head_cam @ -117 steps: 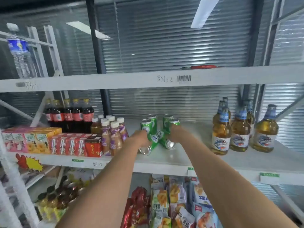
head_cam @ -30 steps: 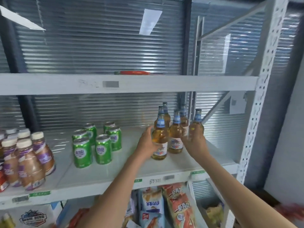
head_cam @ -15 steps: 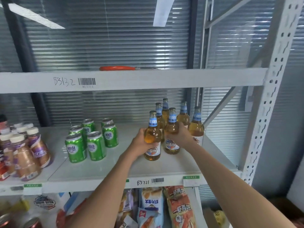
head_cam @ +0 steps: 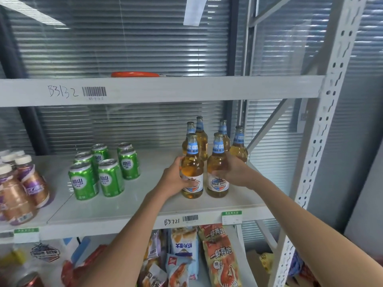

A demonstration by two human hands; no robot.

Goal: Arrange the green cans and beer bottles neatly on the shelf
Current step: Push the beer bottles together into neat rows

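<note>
Several amber beer bottles with blue neck labels stand at the right of the white middle shelf [head_cam: 128, 212]. My left hand [head_cam: 174, 181] grips the front left beer bottle [head_cam: 192, 168] around its lower body. My right hand [head_cam: 234, 172] holds the front right beer bottle [head_cam: 217, 172] from its right side. Both front bottles stand upright on the shelf, side by side. The other bottles stand behind them in rows. Several green cans [head_cam: 103, 170] stand upright in a tidy group to the left, apart from my hands.
Brown drink bottles with white caps [head_cam: 22, 187] stand at the far left of the shelf. An upper shelf beam [head_cam: 165, 90] carries an orange tool [head_cam: 134, 74]. Snack bags [head_cam: 219, 257] fill the shelf below. A perforated grey upright [head_cam: 319, 141] bounds the right side.
The front left bottle has moved right and back, and now stands level with and close beside the front right bottle. Both hands stay on them. The cans were stood upright earlier.
</note>
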